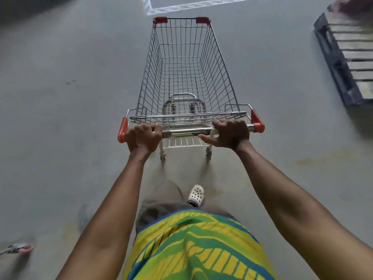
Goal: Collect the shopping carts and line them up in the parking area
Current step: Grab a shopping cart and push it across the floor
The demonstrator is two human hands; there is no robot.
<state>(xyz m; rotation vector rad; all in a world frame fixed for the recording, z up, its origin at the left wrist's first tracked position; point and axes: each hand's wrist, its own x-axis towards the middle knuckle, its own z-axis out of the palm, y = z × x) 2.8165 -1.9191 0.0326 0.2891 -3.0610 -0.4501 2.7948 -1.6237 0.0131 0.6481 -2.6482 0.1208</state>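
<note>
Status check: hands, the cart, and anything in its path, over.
Both hands, left and right, grip the handle bar. Shopping cart empty, pointed at the white floor line. Pallet off to the right, path open.

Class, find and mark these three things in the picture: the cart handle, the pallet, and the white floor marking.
cart handle (187,131): head view, on the bare metal bar between the two hands.
pallet (351,55): head view, on its slatted top.
white floor marking (181,6): head view, on the painted line ahead of the cart.

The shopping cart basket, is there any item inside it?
No, the wire basket of the shopping cart is empty; only the grey floor shows through its mesh.
</note>
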